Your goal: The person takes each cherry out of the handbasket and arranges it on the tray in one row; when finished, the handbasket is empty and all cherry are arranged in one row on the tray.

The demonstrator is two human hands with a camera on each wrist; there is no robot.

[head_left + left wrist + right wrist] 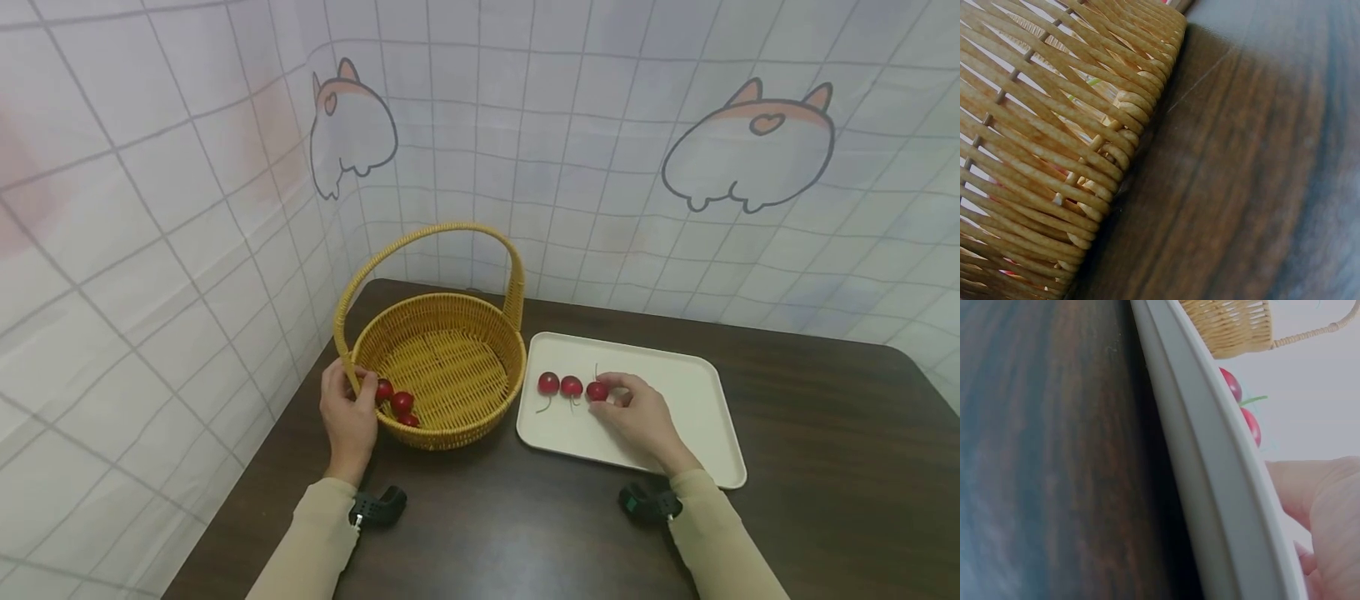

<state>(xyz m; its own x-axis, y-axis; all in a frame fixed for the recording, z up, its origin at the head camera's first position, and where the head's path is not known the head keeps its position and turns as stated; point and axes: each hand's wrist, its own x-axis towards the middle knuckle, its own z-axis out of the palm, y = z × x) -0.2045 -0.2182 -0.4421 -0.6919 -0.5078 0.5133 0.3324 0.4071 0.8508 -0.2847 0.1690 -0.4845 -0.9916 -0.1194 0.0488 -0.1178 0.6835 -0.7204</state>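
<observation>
My left hand (pixel 351 417) grips the left side of a yellow woven basket (pixel 450 437), by the foot of its tall arched handle. Three red cherries lie inside against the near left wall, one of them a cherry (pixel 402 403) close to my thumb. On a white tray (pixel 697 408) to the right, my right hand (pixel 641 417) pinches a cherry (pixel 597 392) between thumb and fingers, its stem pointing up. Left of it on the tray sit a cherry (pixel 572 387) and another cherry (pixel 548 383), stems toward me. The left wrist view shows the basket's woven wall (pixel 1054 125) close up.
Basket and tray stand side by side on a dark wood table (pixel 495 533). A white grid-patterned curtain (pixel 570 167) hangs behind and on the left, close to the table edges. In the right wrist view, the tray's raised rim (pixel 1210 437) runs beside the right hand.
</observation>
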